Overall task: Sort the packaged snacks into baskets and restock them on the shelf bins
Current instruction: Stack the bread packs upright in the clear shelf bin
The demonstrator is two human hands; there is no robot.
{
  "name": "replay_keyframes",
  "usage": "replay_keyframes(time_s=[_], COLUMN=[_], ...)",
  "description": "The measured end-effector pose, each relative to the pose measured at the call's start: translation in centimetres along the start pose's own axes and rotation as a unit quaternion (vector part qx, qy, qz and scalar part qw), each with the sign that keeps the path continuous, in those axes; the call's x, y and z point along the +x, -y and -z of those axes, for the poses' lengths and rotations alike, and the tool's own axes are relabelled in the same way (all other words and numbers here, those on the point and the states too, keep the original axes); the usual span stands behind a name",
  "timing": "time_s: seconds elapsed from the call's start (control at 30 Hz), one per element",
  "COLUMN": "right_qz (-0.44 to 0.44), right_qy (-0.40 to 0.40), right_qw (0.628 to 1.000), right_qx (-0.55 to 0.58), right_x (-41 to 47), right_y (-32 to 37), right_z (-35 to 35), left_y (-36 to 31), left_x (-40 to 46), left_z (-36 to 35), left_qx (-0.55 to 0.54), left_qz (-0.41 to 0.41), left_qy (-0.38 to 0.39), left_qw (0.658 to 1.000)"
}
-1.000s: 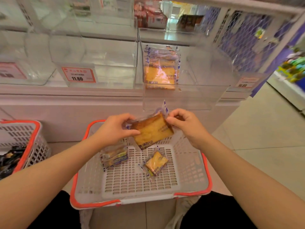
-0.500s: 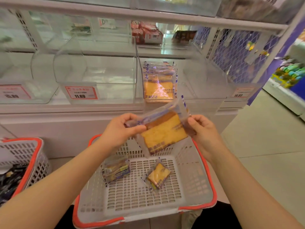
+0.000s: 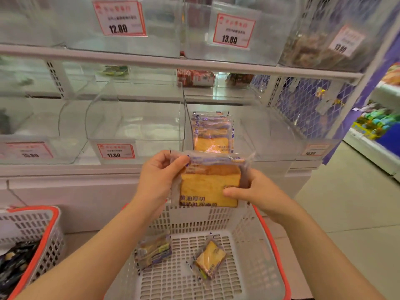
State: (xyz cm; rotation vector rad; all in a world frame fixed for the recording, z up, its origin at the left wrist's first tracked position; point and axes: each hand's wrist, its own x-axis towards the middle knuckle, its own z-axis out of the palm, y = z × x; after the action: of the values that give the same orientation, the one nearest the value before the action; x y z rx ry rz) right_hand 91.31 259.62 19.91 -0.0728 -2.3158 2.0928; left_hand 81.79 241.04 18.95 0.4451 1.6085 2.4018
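Head view: a bread packet raised from the basket toward the shelf bin.

The left hand (image 3: 159, 177) pinches the top left corner of the bread packet (image 3: 208, 184), thumb over the wrapper; the right hand (image 3: 252, 192) grips its right edge, thumb pressed flat on the front. Compared with a second ago, the packet has risen from low over the white basket (image 3: 255, 263) and turned upright, and now sits at centre frame, just below the clear bin (image 3: 249, 135) at 12 o'clock, where matching packets (image 3: 213, 132) already stand. This suggests the placing step is under way. Two smaller packets (image 3: 208, 259) remain on the basket floor at 6 o'clock, so restocking is judged unfinished. A second basket (image 3: 46, 232) sits at 8 o'clock.
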Motion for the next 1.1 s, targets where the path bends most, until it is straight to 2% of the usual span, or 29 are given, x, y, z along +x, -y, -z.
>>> replay_keyframes(time_s=[0.07,0.13,0.2,0.3,0.37,0.47,0.57,0.67,0.77,0.83,0.93,1.1], right_qz=[0.037,0.075,0.092,0.096,0.076,0.001,-0.077,-0.136,-0.199,-0.236,-0.267,-0.226], right_qy=[-0.027,-0.088,-0.137,-0.183,-0.212,-0.206,-0.14,-0.108,-0.084,-0.071,-0.054,-0.061], right_qw=[0.999,0.993,0.983,0.959,0.952,0.971,0.987,0.957,0.914,0.895,0.908,0.925], right_qx=[0.0,0.012,0.076,0.197,0.208,0.117,-0.033,-0.23,-0.343,-0.371,-0.318,-0.299], right_x=[0.6,1.3,2.2,4.0,5.4,7.5,9.6,11.5,12.5,12.6,13.1,13.4], right_y=[1.2,2.7,3.9,4.8,4.8,3.9,2.5,1.5,0.8,0.7,0.2,0.6], right_z=[0.1,0.9,2.3,4.4,5.2,5.8,6.2,6.6,7.1,7.0,6.3,5.3], left_y=[-1.0,-1.8,-2.3,-2.1,-1.5,0.0,1.1,1.6,1.9,2.1,2.3,2.2], left_x=[0.8,1.9,3.1,4.2,4.5,4.5,4.5,4.6,4.7,4.8,4.8,4.6], left_z=[-0.7,-1.1,-1.3,-0.9,-0.4,0.1,0.3,0.6,0.8,0.9,1.0,1.0], left_qx=[-0.019,-0.001,0.04,0.125,0.195,0.288,0.347,0.38,0.372,0.371,0.365,0.37], left_qz=[-0.018,-0.036,-0.036,0.004,0.048,0.072,0.036,-0.004,-0.022,-0.033,-0.039,-0.038], left_qy=[-0.006,0.003,0.011,0.025,0.053,0.104,0.146,0.148,0.141,0.14,0.14,0.138], left_qw=[1.0,0.999,0.998,0.992,0.978,0.949,0.926,0.913,0.917,0.917,0.92,0.918])
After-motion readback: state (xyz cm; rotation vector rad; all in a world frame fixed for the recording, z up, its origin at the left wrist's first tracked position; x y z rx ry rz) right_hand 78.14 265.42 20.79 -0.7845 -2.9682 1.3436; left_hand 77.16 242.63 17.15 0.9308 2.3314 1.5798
